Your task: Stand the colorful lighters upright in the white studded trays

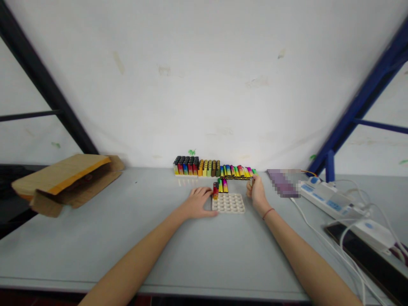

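Observation:
A white tray (pixel 228 209) with rows of round pockets lies on the table. In its far left corner stands a red lighter (pixel 216 191). My left hand (pixel 198 203) rests at the tray's left end, fingers spread; its thumb lies along the near left corner and its fingertips are close to the red lighter. Right of the tray, my right hand (pixel 258 194) is closed, its fingers curled around what looks like a lighter (pixel 253 180), mostly hidden. Just behind the tray lie two colourful lighters (pixel 222 185).
Along the wall stand black-topped lighters (pixel 186 166) and yellow-to-brown ones (pixel 208 168), with a row of multicoloured lighters (pixel 236 171) beside them. An opened cardboard package (pixel 70 178) lies left. To the right are a power strip (pixel 331 202), white cables (pixel 309 221) and a dark flat device (pixel 366 259).

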A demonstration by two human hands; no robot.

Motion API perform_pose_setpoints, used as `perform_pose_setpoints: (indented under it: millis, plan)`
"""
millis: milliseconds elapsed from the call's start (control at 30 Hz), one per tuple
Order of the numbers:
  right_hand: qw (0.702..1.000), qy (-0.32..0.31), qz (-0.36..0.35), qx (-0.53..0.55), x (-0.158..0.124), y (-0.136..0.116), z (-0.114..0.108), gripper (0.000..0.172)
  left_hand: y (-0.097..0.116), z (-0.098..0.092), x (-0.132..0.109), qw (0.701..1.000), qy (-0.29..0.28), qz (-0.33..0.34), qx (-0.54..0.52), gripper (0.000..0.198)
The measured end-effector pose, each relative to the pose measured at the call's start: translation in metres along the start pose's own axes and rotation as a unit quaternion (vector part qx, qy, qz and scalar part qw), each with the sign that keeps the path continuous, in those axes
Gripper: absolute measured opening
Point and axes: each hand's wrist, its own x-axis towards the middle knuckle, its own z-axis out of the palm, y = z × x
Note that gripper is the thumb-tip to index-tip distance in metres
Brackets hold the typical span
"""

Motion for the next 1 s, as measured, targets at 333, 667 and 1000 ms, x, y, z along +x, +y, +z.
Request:
perform_pose_setpoints:
  millis: [333,667,1000]
  plan:
    - [0.999,0.023,0.035,0.032,-0.0059,-0.0016,0.0056,0.048,0.0004,-0.0005,0.0001,1.0,0.002,0.002,-0.002,0.074]
    - [0.996,0.023,0.059,0.07,-0.0068,-0.0049,0.0072,0.043,0.0005,0.0,0.0006,1.0,0.001,-0.003,-0.003,0.074]
    - [0.997,0.016,0.05,0.051,-0.0073,-0.0064,0.0036,0.048,0.0001,0.0007,0.0,1.0,0.0,-0.003,0.002,0.074]
